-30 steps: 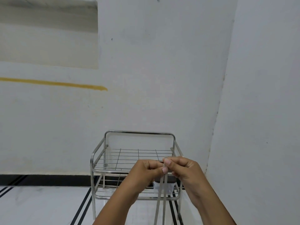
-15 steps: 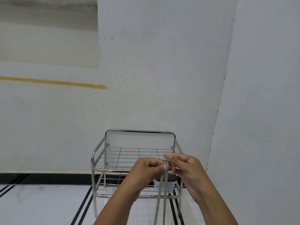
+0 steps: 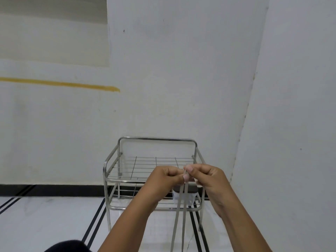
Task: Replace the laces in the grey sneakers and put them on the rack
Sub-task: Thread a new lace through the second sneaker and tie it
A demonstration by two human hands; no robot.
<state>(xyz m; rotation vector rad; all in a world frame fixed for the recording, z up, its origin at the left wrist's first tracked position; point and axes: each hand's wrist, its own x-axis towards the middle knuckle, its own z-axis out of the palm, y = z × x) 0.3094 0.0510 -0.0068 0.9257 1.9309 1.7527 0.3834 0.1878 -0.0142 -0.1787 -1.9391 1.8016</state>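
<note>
A flat grey lace hangs in two strands from my fingertips down past the bottom edge of the view. My left hand and my right hand meet in front of me, both pinching the lace's upper ends together. Behind them stands a two-tier metal wire rack against the white wall. On its lower shelf, partly hidden by my hands, sits a white object with a dark top; whether it is a sneaker I cannot tell. No grey sneaker is clearly visible.
White walls meet in a corner just right of the rack. The floor is white tile with black stripes. A dark rounded shape shows at the bottom edge, left of my left forearm.
Both hands stay pinched on the lace and have barely shifted; the view has tilted slightly, so the rack sits a little higher in the frame.
</note>
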